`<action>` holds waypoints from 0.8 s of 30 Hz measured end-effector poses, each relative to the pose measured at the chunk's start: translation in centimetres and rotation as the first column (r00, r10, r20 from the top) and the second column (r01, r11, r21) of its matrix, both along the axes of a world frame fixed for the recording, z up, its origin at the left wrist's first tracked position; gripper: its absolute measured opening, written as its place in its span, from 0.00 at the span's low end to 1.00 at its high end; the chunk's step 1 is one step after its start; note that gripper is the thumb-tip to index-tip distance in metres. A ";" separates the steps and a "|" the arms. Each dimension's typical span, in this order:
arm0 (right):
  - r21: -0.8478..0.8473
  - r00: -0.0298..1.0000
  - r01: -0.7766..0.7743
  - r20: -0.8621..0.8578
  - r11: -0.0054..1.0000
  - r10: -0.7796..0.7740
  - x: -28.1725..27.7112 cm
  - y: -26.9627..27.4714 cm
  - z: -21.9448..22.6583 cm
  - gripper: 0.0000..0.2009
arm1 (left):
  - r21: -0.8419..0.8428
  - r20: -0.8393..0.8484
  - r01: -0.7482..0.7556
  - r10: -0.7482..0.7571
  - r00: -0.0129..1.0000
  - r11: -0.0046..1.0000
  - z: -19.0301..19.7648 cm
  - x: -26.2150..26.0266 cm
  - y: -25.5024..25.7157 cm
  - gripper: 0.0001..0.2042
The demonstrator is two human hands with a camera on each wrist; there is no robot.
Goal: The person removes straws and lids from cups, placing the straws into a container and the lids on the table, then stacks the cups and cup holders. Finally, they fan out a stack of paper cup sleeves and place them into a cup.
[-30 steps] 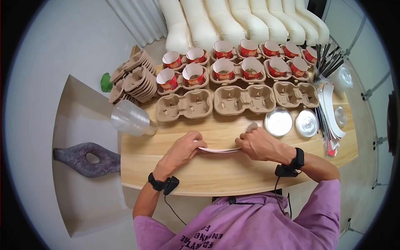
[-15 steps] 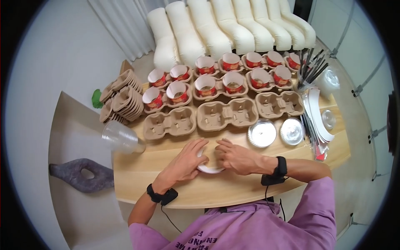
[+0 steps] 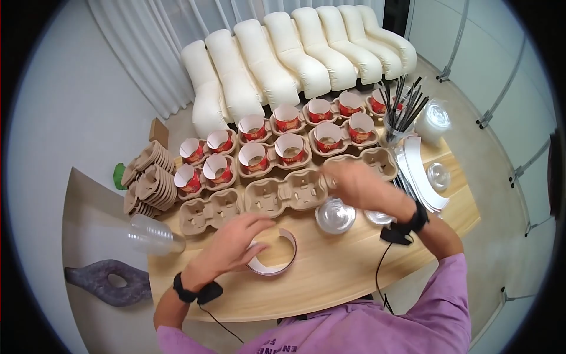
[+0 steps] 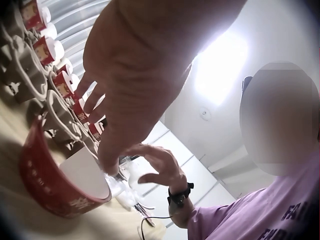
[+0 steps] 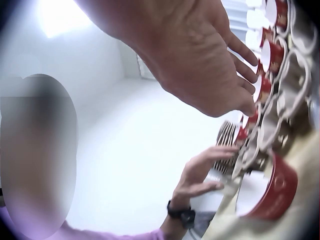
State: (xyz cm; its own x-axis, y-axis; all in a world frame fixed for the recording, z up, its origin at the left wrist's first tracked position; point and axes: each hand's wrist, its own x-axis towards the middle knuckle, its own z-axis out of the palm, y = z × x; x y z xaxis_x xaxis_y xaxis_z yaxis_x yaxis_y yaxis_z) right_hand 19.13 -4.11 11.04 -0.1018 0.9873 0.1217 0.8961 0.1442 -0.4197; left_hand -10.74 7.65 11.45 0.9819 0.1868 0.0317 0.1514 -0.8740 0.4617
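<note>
A curved paper sleeve (image 3: 289,253), white inside and red outside, stands on the table as an open ring. The left hand (image 3: 227,248) hovers over its left side with fingers spread, its thumb close to the strip; whether they touch I cannot tell. In the left wrist view the sleeve's red face (image 4: 55,192) shows near that hand (image 4: 130,90). The right hand (image 3: 362,186), blurred, is away from the ring, above the front trays and clear lids (image 3: 336,216). Its fingers look extended and hold nothing visible in the right wrist view (image 5: 210,70).
Cardboard trays hold red-and-white sleeves (image 3: 253,158) behind a front row of bare trays (image 3: 265,197). Stacked trays (image 3: 154,186) and clear cups (image 3: 150,235) stand left. On the right are black straws (image 3: 404,109), flat white strips (image 3: 421,177) and clear lids.
The strip went from nearly straight between both hands to a standing ring. The right hand released it and moved up and right; the left hand's fingers spread. The head view has shifted.
</note>
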 end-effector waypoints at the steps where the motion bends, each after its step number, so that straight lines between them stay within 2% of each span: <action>1: 0.100 0.993 0.120 -0.031 0.988 -0.117 1.9 1.1 -0.4 0.18 | 0.057 0.029 0.015 -0.016 0.999 0.998 0.3 1.5 0.0 0.20; 2: 0.008 0.968 0.224 -0.117 0.974 -0.222 3.2 1.8 1.1 0.18 | 0.031 0.043 0.052 -0.054 0.998 0.998 0.3 3.5 0.2 0.20; 3: 0.099 0.960 0.267 -0.110 0.959 -0.256 6.2 3.8 -1.2 0.19 | 0.005 0.061 0.088 -0.088 0.994 0.996 0.2 5.7 0.4 0.20; 4: 0.237 0.965 0.256 -0.009 0.937 -0.262 8.3 5.1 -1.8 0.17 | 0.004 0.059 0.121 -0.121 0.991 0.993 0.3 7.8 0.3 0.20; 5: 0.187 0.947 0.320 -0.031 0.929 -0.320 10.0 6.8 -2.1 0.18 | 0.006 0.057 0.154 -0.154 0.986 0.988 0.3 10.1 0.4 0.20; 7: 0.260 0.929 0.326 0.091 0.909 -0.359 12.9 8.9 -3.3 0.11 | 0.085 0.119 0.249 -0.258 0.959 0.965 -1.3 14.7 1.2 0.20; 9: 0.275 0.910 0.321 0.176 0.906 -0.376 14.5 10.0 -4.4 0.09 | 0.141 0.127 0.217 -0.235 0.964 0.966 -4.8 19.5 2.4 0.18; 11: 0.288 0.874 0.364 0.224 0.886 -0.432 16.0 11.2 -5.9 0.04 | 0.134 -0.051 0.171 -0.166 0.985 0.976 -5.0 23.2 2.1 0.17; 14: 0.280 0.794 0.439 0.323 0.854 -0.515 16.8 11.7 -7.0 0.08 | 0.137 -0.060 0.092 -0.085 0.995 0.986 -6.5 27.1 2.0 0.14; 21: 0.149 0.779 0.465 0.398 0.873 -0.483 17.2 11.4 -7.0 0.10 | 0.193 -0.023 -0.020 0.024 0.999 0.981 -10.9 31.5 2.9 0.11; 24: 0.151 0.732 0.513 0.436 0.845 -0.523 17.1 11.7 -7.3 0.10 | 0.241 -0.026 -0.047 0.055 0.998 0.969 -10.7 31.4 2.7 0.11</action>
